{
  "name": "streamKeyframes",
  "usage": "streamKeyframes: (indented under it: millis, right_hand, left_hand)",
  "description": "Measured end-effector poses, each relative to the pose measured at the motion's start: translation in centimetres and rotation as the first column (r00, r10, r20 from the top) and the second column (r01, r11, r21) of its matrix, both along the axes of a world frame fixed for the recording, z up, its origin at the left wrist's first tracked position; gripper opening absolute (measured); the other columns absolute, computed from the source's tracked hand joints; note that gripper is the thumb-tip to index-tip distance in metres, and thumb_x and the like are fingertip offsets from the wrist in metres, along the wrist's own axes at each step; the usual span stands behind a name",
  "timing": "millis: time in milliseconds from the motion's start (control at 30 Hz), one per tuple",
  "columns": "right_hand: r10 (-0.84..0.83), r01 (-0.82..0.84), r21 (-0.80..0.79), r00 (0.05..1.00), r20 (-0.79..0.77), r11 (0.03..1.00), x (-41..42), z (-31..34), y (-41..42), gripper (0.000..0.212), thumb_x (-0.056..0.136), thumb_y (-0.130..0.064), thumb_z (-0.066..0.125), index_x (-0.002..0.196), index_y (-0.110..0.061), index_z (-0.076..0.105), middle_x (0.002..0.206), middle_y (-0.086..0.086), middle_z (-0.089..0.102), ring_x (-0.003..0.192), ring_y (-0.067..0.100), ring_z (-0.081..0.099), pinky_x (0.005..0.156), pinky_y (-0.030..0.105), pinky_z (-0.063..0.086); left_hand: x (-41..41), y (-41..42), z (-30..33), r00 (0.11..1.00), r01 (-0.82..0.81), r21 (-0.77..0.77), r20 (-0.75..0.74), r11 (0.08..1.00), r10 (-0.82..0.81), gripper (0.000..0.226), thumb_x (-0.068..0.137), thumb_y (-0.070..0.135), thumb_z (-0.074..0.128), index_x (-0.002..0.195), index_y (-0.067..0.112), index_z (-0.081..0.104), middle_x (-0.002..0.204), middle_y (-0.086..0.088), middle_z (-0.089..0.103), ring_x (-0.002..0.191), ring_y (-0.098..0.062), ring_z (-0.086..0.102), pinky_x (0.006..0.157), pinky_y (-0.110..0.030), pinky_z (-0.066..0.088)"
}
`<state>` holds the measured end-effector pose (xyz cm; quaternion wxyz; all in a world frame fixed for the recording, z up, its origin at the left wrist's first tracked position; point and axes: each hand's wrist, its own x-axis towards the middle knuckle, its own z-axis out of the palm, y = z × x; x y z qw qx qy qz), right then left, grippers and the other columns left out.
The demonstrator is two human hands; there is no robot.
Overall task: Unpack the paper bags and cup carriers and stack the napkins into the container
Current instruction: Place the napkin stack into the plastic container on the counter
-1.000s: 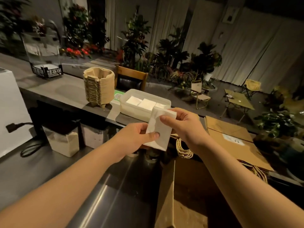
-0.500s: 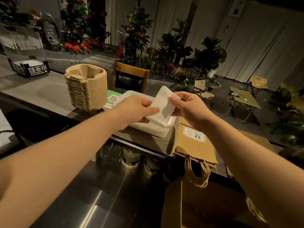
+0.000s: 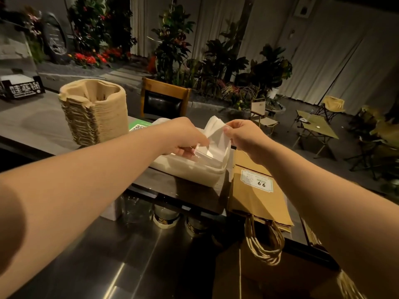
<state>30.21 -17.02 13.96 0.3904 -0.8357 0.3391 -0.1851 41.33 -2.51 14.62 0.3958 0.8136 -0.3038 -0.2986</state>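
A stack of white napkins (image 3: 216, 137) tilts into the right end of a translucent plastic container (image 3: 190, 172) on the counter ledge. My left hand (image 3: 183, 137) reaches into the container and holds the stack's lower left side with curled fingers. My right hand (image 3: 241, 134) pinches the stack's upper right edge. Left of the container stands a tall stack of brown pulp cup carriers (image 3: 95, 111). Flat brown paper bags (image 3: 257, 190) with rope handles lie to the right of the container.
A steel worktop (image 3: 103, 255) runs below the ledge, with jars (image 3: 166, 216) tucked under it. An open cardboard box (image 3: 269, 277) sits at the lower right. A black sign holder (image 3: 21, 87) is at the far left. Plants, chairs and a folding table stand beyond.
Both hands carried the napkin stack forward from above the worktop and lowered it into the container's right end. The view moved closer to the counter.
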Motion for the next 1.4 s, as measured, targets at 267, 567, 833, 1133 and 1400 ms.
streamKeyframes:
  millis: [267, 567, 833, 1133, 1400]
  right_hand:
    - [0.050, -0.075, -0.114, 0.978, -0.203, 0.991, -0.5, -0.2, -0.2, 0.023, 0.106, -0.026, 0.052, 0.119, -0.018, 0.069, 0.105, -0.001, 0.067, 0.087, 0.011, 0.057, 0.072, 0.024, 0.046]
    - [0.013, -0.177, -0.412, 0.929, -0.370, 0.894, 0.3, -0.9, 0.5, 0.029, 0.099, -0.026, 0.061, 0.126, -0.019, 0.066, 0.122, 0.003, 0.062, 0.100, 0.019, 0.060, 0.071, 0.024, 0.046]
    - [-0.038, -0.162, -0.525, 0.936, -0.350, 0.835, -0.4, -1.7, 1.6, 0.007, 0.098, -0.033, 0.060, 0.100, -0.034, 0.066, 0.107, -0.004, 0.066, 0.097, 0.020, 0.061, 0.095, 0.049, 0.053]
    - [-0.029, -0.064, -0.505, 0.984, -0.174, 0.861, -2.7, -1.5, 3.0, 0.023, 0.098, -0.040, 0.056, 0.117, -0.030, 0.066, 0.127, 0.000, 0.050, 0.106, 0.021, 0.057, 0.096, 0.044, 0.054]
    - [0.007, 0.005, -0.464, 1.000, 0.024, 0.886, -9.1, -0.8, 6.9, 0.026, 0.104, -0.038, 0.053, 0.106, -0.020, 0.071, 0.092, -0.006, 0.071, 0.082, 0.011, 0.063, 0.075, 0.033, 0.057]
  left_hand:
    - [-0.3, -0.5, -1.1, 0.999, 0.018, 0.053, 0.050, 0.998, -0.021, 0.016, 0.089, 0.016, 0.077, 0.104, 0.010, 0.075, 0.084, -0.010, 0.072, 0.067, -0.016, 0.064, 0.080, -0.031, 0.062]
    - [-1.4, 0.0, -1.6, 0.912, 0.066, 0.103, 0.397, 0.993, -0.102, 0.059, 0.082, 0.031, 0.080, 0.133, 0.019, 0.054, 0.109, -0.003, 0.063, 0.087, -0.018, 0.065, 0.075, -0.034, 0.058]
    - [-1.4, 0.3, -2.7, 0.862, 0.136, 0.033, 0.489, 0.990, -0.134, 0.009, 0.092, 0.029, 0.071, 0.098, 0.023, 0.075, 0.098, 0.003, 0.070, 0.087, -0.012, 0.061, 0.077, -0.029, 0.054]
    - [-2.6, 0.9, -3.1, 0.862, 0.091, -0.140, 0.507, 0.986, -0.007, 0.018, 0.096, 0.038, 0.065, 0.108, 0.026, 0.071, 0.114, 0.003, 0.064, 0.100, -0.017, 0.061, 0.090, -0.039, 0.055]
    - [-8.0, 3.8, -2.4, 0.828, 0.150, -0.231, 0.560, 0.961, 0.005, 0.042, 0.104, 0.043, 0.050, 0.081, 0.012, 0.069, 0.079, -0.004, 0.066, 0.079, -0.019, 0.059, 0.074, -0.039, 0.047]
